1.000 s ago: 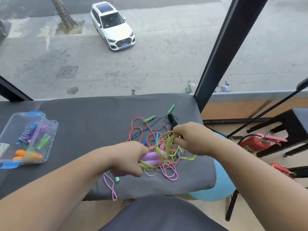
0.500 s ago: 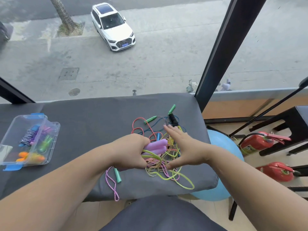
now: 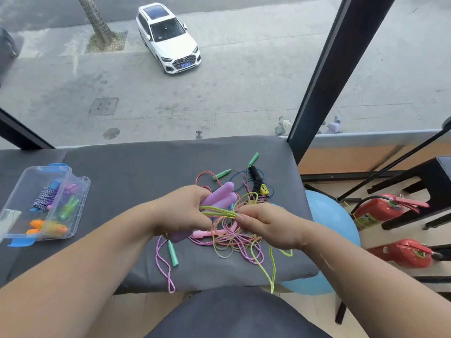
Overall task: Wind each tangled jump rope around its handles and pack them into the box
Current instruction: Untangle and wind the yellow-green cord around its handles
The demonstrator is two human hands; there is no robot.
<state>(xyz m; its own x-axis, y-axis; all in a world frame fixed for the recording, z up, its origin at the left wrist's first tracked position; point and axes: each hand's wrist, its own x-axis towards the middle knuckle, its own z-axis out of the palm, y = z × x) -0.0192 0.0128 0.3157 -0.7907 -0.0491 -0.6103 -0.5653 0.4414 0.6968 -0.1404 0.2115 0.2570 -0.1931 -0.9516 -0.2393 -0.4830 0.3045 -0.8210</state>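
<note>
Near edge first: the yellow-green cord [image 3: 220, 212] drops a loop over the front of the grey table [image 3: 122, 172]. Just behind it the hands are working close together. The left hand [image 3: 185, 213] grips the purple handles [image 3: 223, 196], and the right hand [image 3: 266, 225] pinches that cord, taut between them. The tangle of ropes [image 3: 231, 240] lies beneath. Out left, the clear box [image 3: 84, 191] holds wound ropes. Farthest back lie a black handle [image 3: 255, 176] and a green handle [image 3: 221, 174].

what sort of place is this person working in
Likely an upper-floor room beside a large window, perhaps a gym: a white car stands on the street below, and a blue exercise ball and red fire extinguishers lie beside the padded table.
</note>
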